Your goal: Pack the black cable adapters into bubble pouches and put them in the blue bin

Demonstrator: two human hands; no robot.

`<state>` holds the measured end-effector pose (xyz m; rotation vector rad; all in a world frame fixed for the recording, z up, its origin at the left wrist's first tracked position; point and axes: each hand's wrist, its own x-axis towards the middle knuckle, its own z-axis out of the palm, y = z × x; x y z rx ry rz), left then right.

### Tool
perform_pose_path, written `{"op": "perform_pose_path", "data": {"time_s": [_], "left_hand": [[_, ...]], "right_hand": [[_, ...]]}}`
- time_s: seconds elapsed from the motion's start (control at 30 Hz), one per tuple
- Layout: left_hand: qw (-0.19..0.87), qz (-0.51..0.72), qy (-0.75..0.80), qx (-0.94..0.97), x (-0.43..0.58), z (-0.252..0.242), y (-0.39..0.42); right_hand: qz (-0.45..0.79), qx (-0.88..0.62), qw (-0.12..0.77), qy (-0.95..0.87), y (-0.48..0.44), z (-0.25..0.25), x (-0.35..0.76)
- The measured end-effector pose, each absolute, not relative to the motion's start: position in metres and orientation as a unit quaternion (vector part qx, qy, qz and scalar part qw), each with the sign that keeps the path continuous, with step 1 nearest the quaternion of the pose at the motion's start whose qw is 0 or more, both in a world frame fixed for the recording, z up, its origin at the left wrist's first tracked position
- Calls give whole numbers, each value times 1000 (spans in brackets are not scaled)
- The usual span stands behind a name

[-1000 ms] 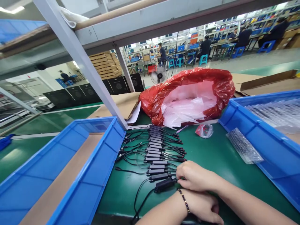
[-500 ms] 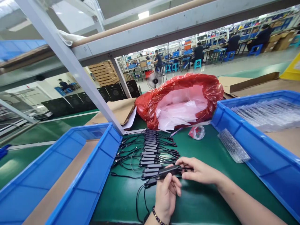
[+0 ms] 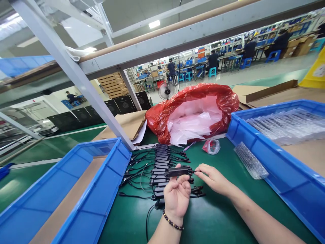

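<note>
My left hand [image 3: 177, 193], with a beaded bracelet at the wrist, has its fingers closed around a black cable adapter box [image 3: 178, 171], held raised over the bench. My right hand [image 3: 212, 178] pinches the short black cable [image 3: 196, 171] at the right end of that same box. Below and behind lies a column of similar black adapters [image 3: 161, 162], set side by side on the green bench. Their cables spread out to the left and right. My left hand covers part of the lower adapters.
A blue bin [image 3: 101, 189] lined with cardboard stands left. Another blue bin [image 3: 274, 149] at right holds bubble-wrapped packs [image 3: 289, 123]; one pack [image 3: 250, 161] leans outside it. Behind are a red bag [image 3: 157, 118] of white pouches and a small clear bag [image 3: 213, 146]. A metal post [image 3: 101, 105] rises left.
Both hands have moved a little away from me with the adapter, which now lies more level. My left palm has turned upward. My right hand still pinches the cable end.
</note>
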<state>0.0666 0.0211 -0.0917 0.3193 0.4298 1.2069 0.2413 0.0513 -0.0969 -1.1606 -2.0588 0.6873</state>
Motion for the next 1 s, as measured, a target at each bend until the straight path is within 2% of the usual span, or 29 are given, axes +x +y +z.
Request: {"op": "perform_pose_path", "data": {"time_s": [0.07,0.17,0.23,0.3,0.47,0.57,0.7,0.87,1.0], "left_hand": [[805,548,171,152,68,-89,24],[799,549,167,178,73,-83,27],[765,567,188,242,76,-78,29],[709,589,218,321,81,-75,32],[602,646,286,374,90,-86,41],[602,650,314,343,92,-99,46],[618,640,336,309,92,-107,49],[619,639,347,297,91,-101,49],[597,654,357,297,88,-98,51]], "right_hand": [[248,-453,353,-781,55,-103,242],[211,-487,426,-733,60,-113,242],[216,-504,473,-690,61,-115,242],[272,-498,483,-667,60,-113,241],[481,-386,412,-670,48,-103,228],[517,-377,362,-678,40,-103,215],[520,-397,348,-672,34,-106,201],[479,-413,321,-704,33,-111,200],[266,-404,313,-817,36,-116,208]]}}
